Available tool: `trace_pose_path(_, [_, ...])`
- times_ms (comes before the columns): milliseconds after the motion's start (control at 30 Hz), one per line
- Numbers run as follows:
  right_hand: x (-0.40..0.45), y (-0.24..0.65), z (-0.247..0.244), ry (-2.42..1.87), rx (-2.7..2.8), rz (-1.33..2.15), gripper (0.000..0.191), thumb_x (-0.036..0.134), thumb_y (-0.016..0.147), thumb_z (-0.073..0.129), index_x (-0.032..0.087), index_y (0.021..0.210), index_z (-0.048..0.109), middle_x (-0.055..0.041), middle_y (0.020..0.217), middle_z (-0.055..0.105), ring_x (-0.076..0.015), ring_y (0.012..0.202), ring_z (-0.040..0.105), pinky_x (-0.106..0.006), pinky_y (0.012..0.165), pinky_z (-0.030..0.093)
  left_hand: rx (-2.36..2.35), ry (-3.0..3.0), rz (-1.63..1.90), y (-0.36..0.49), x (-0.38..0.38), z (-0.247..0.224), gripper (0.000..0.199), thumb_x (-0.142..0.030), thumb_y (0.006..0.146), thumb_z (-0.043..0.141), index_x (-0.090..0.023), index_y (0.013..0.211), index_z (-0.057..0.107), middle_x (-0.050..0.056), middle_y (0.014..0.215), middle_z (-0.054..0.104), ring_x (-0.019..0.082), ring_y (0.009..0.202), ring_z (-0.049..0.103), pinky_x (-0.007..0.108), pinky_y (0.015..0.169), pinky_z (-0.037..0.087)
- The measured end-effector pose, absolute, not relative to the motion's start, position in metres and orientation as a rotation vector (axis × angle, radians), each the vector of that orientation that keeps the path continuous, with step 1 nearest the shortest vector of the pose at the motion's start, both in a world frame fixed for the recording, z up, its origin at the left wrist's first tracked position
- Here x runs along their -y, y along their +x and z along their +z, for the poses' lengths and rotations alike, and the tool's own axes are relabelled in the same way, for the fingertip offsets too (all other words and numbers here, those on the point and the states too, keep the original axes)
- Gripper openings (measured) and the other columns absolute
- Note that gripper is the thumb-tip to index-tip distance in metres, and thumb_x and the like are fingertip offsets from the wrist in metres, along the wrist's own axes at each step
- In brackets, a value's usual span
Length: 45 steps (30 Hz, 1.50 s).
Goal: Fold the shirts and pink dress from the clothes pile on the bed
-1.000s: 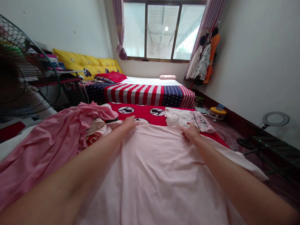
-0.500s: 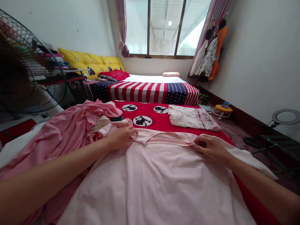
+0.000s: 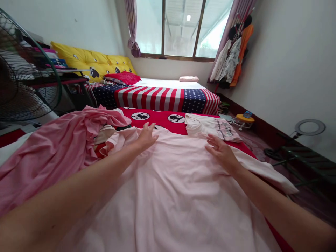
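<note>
A pale pink shirt [image 3: 178,182] lies spread over the red cloth, its collar end away from me and its body reaching the bottom of the view. Over its upper left part is my left hand [image 3: 147,137], open with fingers apart. My right hand [image 3: 220,151], open too, hovers at or just above the upper right part; whether either hand touches the fabric I cannot tell. One sleeve stretches out to the right beyond my right forearm. Behind my right hand lies a folded white and pink shirt [image 3: 203,123].
Heaped darker pink cloth [image 3: 60,140] lies on the left, beside a fan [image 3: 23,73]. The red cloth [image 3: 160,115] has round monkey prints. Farther back stands a bed with a striped, starred cover [image 3: 149,97]. A yellow stool [image 3: 245,118] and a ring light [image 3: 309,127] are on the right.
Both hands have let go of the shirt's collar edge and opened. The collar edge now lies farther away and flatter, close to the folded shirt. The camera view has shifted slightly.
</note>
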State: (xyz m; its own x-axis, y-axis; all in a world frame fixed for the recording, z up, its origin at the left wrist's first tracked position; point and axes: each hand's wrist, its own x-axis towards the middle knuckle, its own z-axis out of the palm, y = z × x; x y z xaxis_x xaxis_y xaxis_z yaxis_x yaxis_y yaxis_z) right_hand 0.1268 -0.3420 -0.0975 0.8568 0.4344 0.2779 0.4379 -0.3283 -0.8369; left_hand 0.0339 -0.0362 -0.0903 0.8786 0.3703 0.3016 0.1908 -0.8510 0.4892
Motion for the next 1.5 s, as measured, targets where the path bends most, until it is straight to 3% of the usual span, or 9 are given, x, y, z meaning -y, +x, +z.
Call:
trace_pose_path(167, [0.358,0.088,-0.111,-2.362,1.397,0.030,0.047,0.044,0.090,0.050,0.029,0.135,0.049,-0.0061,0.148,0.039,-0.0269,0.139,0.032,-0.053,0.114,0.019,0.172,2.843,0.022,-0.010,0.071,-0.109,0.062,-0.056,0.091,0.040,-0.029,0.147,0.031,0.009,0.158,0.016,0.032,0.144,0.015,0.055,0.113,0.014])
trace_pose_path(233, [0.362,0.087,-0.107,-2.426,1.378,-0.002,0.043,0.038,0.089,0.051,0.027,0.131,0.054,-0.0075,0.148,0.040,-0.0269,0.138,0.033,-0.052,0.112,0.023,0.149,2.919,-0.112,-0.019,0.078,-0.103,0.063,-0.056,0.092,0.038,-0.029,0.147,0.029,0.011,0.158,0.016,0.034,0.144,0.010,0.058,0.111,0.014])
trace_pose_path(367, [0.390,0.082,-0.079,-2.412,1.101,-0.256,0.031,0.024,0.086,0.051,0.019,0.114,0.063,-0.0112,0.128,0.060,-0.0233,0.117,0.056,-0.039,0.100,0.043,0.098,2.925,-0.159,-0.055,0.090,-0.075,0.054,-0.046,0.090,0.048,-0.022,0.139,0.046,0.016,0.152,0.032,0.031,0.136,0.036,0.043,0.106,0.035])
trace_pose_path(500, [0.448,0.047,-0.064,-2.469,0.918,-0.320,0.016,0.028,0.082,0.054,0.021,0.090,0.067,-0.0047,0.095,0.070,-0.0201,0.085,0.065,-0.032,0.080,0.049,0.147,2.778,-0.022,-0.142,0.100,-0.068,0.045,-0.047,0.087,0.052,-0.030,0.129,0.058,0.006,0.138,0.054,0.025,0.125,0.051,0.036,0.104,0.040])
trace_pose_path(667, [0.496,-0.002,-0.087,-2.576,0.725,-0.078,0.017,0.032,0.082,0.052,0.022,0.085,0.066,-0.0036,0.086,0.071,-0.0209,0.080,0.065,-0.032,0.075,0.046,-0.150,2.642,0.212,-0.243,0.099,-0.093,0.035,-0.045,0.082,0.054,-0.031,0.110,0.071,0.003,0.124,0.065,0.025,0.116,0.059,0.035,0.102,0.044])
trace_pose_path(967, [0.497,-0.064,-0.093,-2.704,0.713,0.056,0.024,0.046,0.072,0.064,0.024,0.079,0.060,-0.0025,0.081,0.068,-0.0221,0.070,0.063,-0.031,0.061,0.043,-0.655,2.633,0.769,-0.325,0.088,-0.125,0.043,-0.049,0.083,0.048,-0.023,0.111,0.067,0.010,0.117,0.065,0.027,0.110,0.060,0.039,0.098,0.047])
trace_pose_path(1133, [0.501,-0.062,-0.103,-2.667,0.759,0.075,0.022,0.045,0.082,0.051,0.025,0.076,0.058,-0.0028,0.077,0.067,-0.0224,0.072,0.063,-0.032,0.066,0.043,-0.991,2.644,0.541,-0.332,0.095,-0.116,0.048,-0.055,0.080,0.051,-0.021,0.111,0.063,0.011,0.113,0.067,0.028,0.101,0.064,0.036,0.083,0.052])
trace_pose_path(1267, [0.508,-0.059,-0.101,-2.694,0.747,0.031,0.027,0.049,0.084,0.048,0.025,0.074,0.056,-0.0015,0.072,0.066,-0.0224,0.070,0.062,-0.033,0.066,0.041,-1.149,2.622,0.227,-0.335,0.094,-0.107,0.039,-0.055,0.082,0.047,-0.023,0.093,0.067,0.008,0.091,0.073,0.032,0.087,0.068,0.035,0.068,0.050])
trace_pose_path(1500, [0.521,-0.066,-0.099,-2.674,0.750,0.010,0.022,0.043,0.083,0.050,0.024,0.074,0.056,-0.0022,0.074,0.065,-0.0207,0.068,0.061,-0.031,0.064,0.043,-1.108,2.458,0.272,-0.350,0.078,-0.111,0.036,-0.058,0.075,0.053,-0.025,0.076,0.067,0.001,0.073,0.072,0.027,0.075,0.068,0.029,0.063,0.047])
